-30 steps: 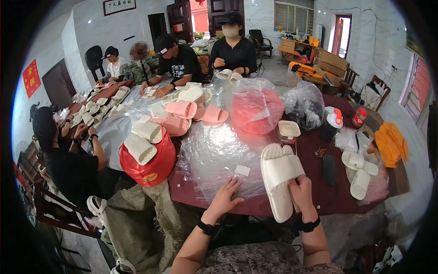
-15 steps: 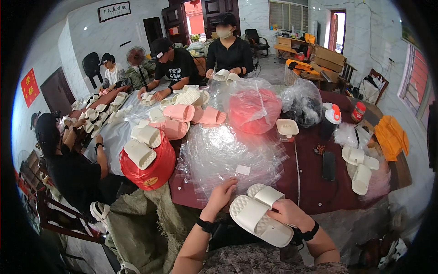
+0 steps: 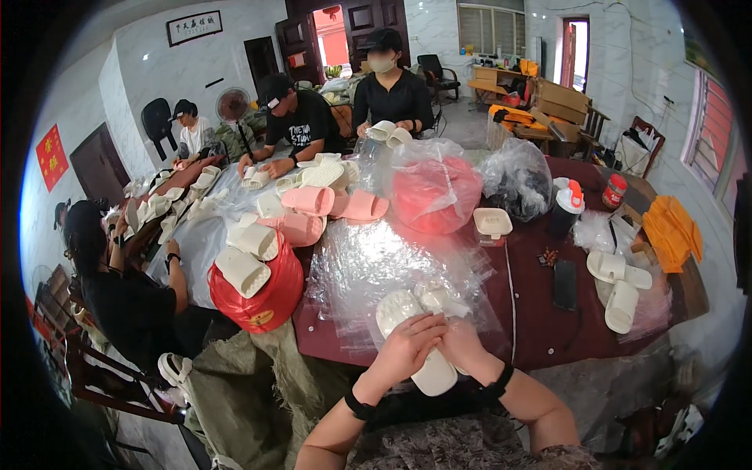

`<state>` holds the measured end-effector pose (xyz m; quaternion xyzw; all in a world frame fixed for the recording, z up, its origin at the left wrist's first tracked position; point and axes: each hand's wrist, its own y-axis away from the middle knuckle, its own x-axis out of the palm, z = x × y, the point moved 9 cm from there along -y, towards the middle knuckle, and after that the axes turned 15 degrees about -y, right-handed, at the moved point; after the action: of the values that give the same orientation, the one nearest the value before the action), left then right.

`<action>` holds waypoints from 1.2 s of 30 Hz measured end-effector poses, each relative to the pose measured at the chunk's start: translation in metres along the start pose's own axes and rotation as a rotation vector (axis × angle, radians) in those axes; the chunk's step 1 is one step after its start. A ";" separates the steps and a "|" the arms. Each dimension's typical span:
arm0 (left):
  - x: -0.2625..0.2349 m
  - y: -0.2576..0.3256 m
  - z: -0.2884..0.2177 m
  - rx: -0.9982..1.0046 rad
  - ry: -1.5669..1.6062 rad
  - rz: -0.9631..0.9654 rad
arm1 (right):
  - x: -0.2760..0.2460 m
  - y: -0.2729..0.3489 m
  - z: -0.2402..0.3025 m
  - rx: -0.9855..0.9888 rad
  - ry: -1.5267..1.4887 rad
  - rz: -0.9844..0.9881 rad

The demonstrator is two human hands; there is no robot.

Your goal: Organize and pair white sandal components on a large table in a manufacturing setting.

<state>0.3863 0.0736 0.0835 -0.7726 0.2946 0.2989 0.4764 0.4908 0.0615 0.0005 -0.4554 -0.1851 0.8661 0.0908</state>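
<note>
A pair of cream slide slippers (image 3: 433, 376) is in front of me, above the table's near edge. Across the straps lies my left hand (image 3: 409, 342), its fingers together and closed over the slippers. My right hand (image 3: 464, 345) grips the pair from the right, and the fingertips of both hands meet. The far ends of the slippers look glossy, as if under clear film; I cannot tell whether they are inside a bag. Beneath and beyond them spreads a stack of clear plastic bags (image 3: 376, 266).
Cream slippers (image 3: 242, 271) rest on a red bag (image 3: 262, 309) at left, near pink slippers (image 3: 310, 200). On the right are a phone (image 3: 564, 285), a shaker bottle (image 3: 567, 210), a lidded box (image 3: 493, 224) and more slippers (image 3: 621, 306). Several co-workers sit or stand around the table.
The slippers have moved forward and left over the bags, their tops now glossy. My left hand has come from the bags onto the slippers; my right hand still holds them.
</note>
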 end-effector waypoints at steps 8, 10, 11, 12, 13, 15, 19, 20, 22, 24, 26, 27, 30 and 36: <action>-0.018 0.005 -0.015 -0.001 0.077 0.121 | 0.036 -0.085 -0.026 -0.011 0.140 0.034; -0.009 0.018 0.003 0.023 0.093 0.138 | 0.030 -0.112 -0.026 0.199 0.008 0.051; -0.009 0.023 0.013 0.011 0.040 0.133 | 0.035 -0.116 -0.038 0.405 -0.123 0.073; -0.009 0.029 0.020 -0.003 -0.012 0.128 | 0.039 -0.117 -0.038 0.397 -0.127 0.074; -0.008 0.032 0.021 0.004 -0.011 0.129 | 0.043 -0.114 -0.039 0.312 -0.150 0.040; -0.016 0.037 0.027 -0.057 -0.061 0.063 | 0.052 -0.093 -0.035 0.017 -0.005 -0.210; -0.032 0.073 0.051 -0.226 0.012 -0.037 | 0.033 -0.033 0.004 0.175 -0.301 0.087; -0.038 0.080 0.057 -0.271 -0.036 -0.102 | 0.015 -0.020 0.029 -0.015 -0.263 0.119; -0.041 0.101 0.085 -0.393 -0.105 -0.203 | -0.025 0.006 0.063 -0.197 -0.219 0.159; -0.036 0.126 0.119 -0.649 -0.024 -0.250 | -0.029 0.026 0.048 0.335 -0.794 0.512; -0.032 0.145 0.140 -0.813 -0.013 -0.293 | -0.073 0.025 0.025 0.315 -0.741 0.129; -0.027 0.139 0.141 -0.851 -0.056 -0.235 | -0.093 0.027 -0.002 0.341 -0.726 -0.109; -0.008 0.141 0.150 -0.929 -0.008 -0.149 | -0.129 0.013 -0.049 0.335 -0.496 -0.431; 0.008 0.132 0.150 -0.901 0.205 -0.237 | -0.068 0.028 -0.135 0.360 -0.363 -0.267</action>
<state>0.2669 0.1596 -0.0514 -0.9560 0.0910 0.2629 0.0933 0.6408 0.0456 -0.0292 -0.2410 -0.0996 0.9328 0.2487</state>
